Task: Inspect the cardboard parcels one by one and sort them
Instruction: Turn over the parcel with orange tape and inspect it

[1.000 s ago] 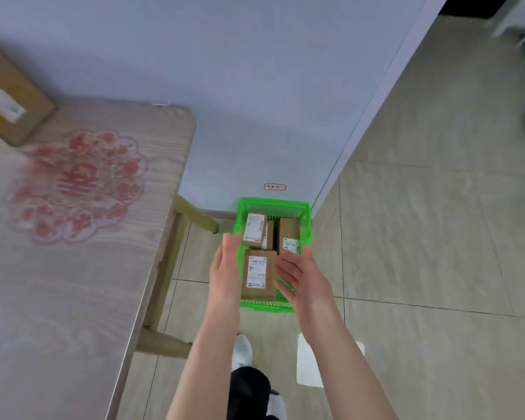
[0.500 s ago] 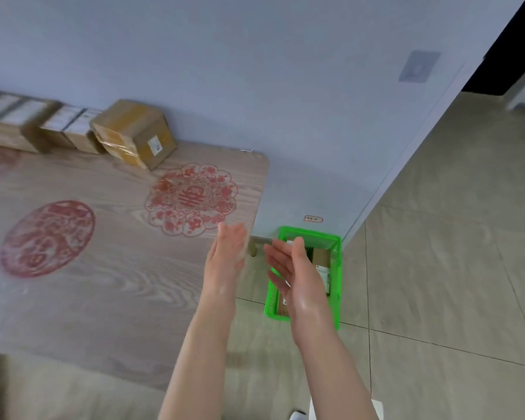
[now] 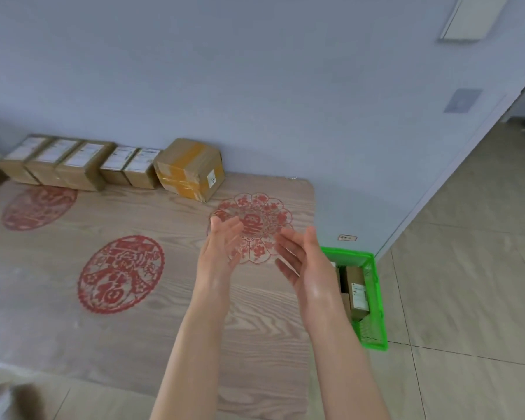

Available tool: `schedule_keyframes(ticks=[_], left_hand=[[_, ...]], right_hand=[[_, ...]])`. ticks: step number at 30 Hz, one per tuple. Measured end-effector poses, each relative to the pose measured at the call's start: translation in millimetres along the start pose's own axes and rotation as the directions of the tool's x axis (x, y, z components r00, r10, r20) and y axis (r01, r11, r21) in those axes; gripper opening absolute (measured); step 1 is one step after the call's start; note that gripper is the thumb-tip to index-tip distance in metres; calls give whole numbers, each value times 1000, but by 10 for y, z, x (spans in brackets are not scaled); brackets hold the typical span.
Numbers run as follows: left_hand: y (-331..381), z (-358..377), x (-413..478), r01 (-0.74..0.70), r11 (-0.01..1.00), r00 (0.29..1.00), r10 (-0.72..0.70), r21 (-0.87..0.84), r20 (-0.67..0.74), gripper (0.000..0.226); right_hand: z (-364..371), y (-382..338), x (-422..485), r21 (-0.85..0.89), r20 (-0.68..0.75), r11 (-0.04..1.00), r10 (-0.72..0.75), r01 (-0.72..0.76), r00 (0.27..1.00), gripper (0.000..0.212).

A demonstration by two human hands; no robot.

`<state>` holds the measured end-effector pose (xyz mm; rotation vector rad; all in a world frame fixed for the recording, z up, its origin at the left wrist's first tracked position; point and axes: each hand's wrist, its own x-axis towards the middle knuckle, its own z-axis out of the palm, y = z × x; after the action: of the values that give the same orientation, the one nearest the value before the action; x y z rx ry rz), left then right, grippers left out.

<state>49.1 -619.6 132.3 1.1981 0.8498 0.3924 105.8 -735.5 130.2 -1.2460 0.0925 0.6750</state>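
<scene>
Both my hands hover empty above the wooden table (image 3: 58, 313), palms facing each other. My left hand (image 3: 222, 247) and my right hand (image 3: 303, 262) have relaxed, straight fingers. A row of several cardboard parcels (image 3: 82, 165) with white labels lines the wall at the table's far edge, ending in a larger taped parcel (image 3: 190, 168). On the floor to the right of the table stands a green plastic basket (image 3: 376, 298) holding small labelled parcels (image 3: 356, 291), partly hidden behind my right forearm.
Red paper-cut decorations (image 3: 120, 274) lie flat on the table top. A grey wall runs behind the table, its corner just past the basket. Tiled floor (image 3: 467, 268) stretches to the right. Something blurred shows at the bottom left corner.
The parcel I held over the basket a second ago is out of my hands. My view and both empty hands have swung left and up from the basket to over the table.
</scene>
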Motion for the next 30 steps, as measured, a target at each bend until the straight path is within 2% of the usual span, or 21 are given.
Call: schedule_keyframes(ticks=[7,14,21,24,30], left_hand=[[332,-138,472,-44,998,998,46,48,-33,57],[564,-379,974,-25,997,997,30,75,-68,56],[783,-910,1877,-8,993,994,21,119,-108,53],[880,-1270,2449,34,987,992,-14,156,-128,52],[937,-1910,3629,101,964,994,-86,246,-70,53]], right_hand=[[414,-123,451,12,30,1000,-11,11,999,44],[813,-125,862,13,37,1000,17,-17,999,46],[1490,38,1549,-2,11,998,64,-64,998,43],[1918,162,1932,5,-30,995,103,-103,994,47],[2576,457,2674,-24,-167,990,131,-136,977,54]])
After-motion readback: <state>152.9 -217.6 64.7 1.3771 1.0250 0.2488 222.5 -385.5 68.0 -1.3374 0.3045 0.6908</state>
